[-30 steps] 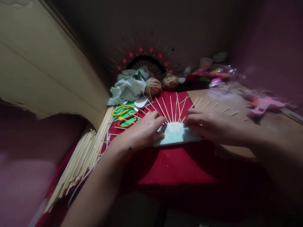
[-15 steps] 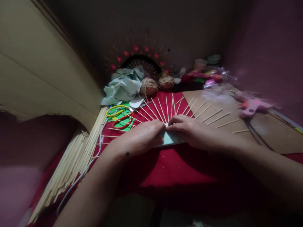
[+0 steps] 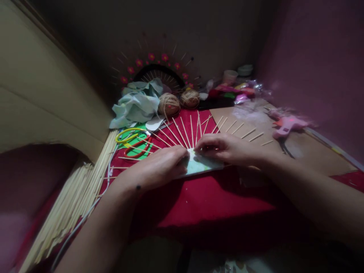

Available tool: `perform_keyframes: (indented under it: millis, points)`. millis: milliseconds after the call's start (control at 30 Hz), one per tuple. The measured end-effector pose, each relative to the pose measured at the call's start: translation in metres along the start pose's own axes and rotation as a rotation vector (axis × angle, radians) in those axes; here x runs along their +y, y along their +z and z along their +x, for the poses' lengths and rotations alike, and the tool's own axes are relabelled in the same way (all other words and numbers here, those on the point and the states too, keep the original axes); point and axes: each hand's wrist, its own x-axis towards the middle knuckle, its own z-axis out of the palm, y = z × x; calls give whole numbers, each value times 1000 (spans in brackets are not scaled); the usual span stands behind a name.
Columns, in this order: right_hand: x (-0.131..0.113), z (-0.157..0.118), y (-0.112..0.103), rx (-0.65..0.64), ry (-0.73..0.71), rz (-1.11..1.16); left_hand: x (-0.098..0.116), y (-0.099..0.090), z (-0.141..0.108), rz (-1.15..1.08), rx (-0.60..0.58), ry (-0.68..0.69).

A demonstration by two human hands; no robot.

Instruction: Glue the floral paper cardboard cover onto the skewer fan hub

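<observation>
Head view, centre of the frame: a pale card lies flat on the red cloth. My left hand presses its left edge, fingers flat and together; my right hand pinches at its top edge, where thin wooden skewers fan outward. Scissors lie at left, twine balls above, a pink glue gun at right.

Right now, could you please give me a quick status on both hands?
Left hand and right hand flat on pale card. Sticks fan out from it. Scissors lie left, clear.
</observation>
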Motion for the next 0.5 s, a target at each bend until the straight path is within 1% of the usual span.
perform_keyframes:
  millis: [100, 200, 300, 367, 433, 500]
  points:
    - [-12, -4, -10, 75, 37, -46, -1, 2, -2, 15, -1, -13]
    - [-23, -10, -14, 189, 39, -105, -6, 3, -7, 62, 12, -1]
    - [-25, -15, -11, 312, 40, -214, -8, 2, -13, 63, 17, 9]
    - [-22, -18, -5, 348, 43, -327, -4, 3, -15, 52, 36, 0]
    - [-18, -21, 2, 369, -2, -403, 4, 5, -15, 106, 102, -37]
    - [-14, -24, 8, 407, -57, -428, 12, 10, -12, 204, 213, -32]
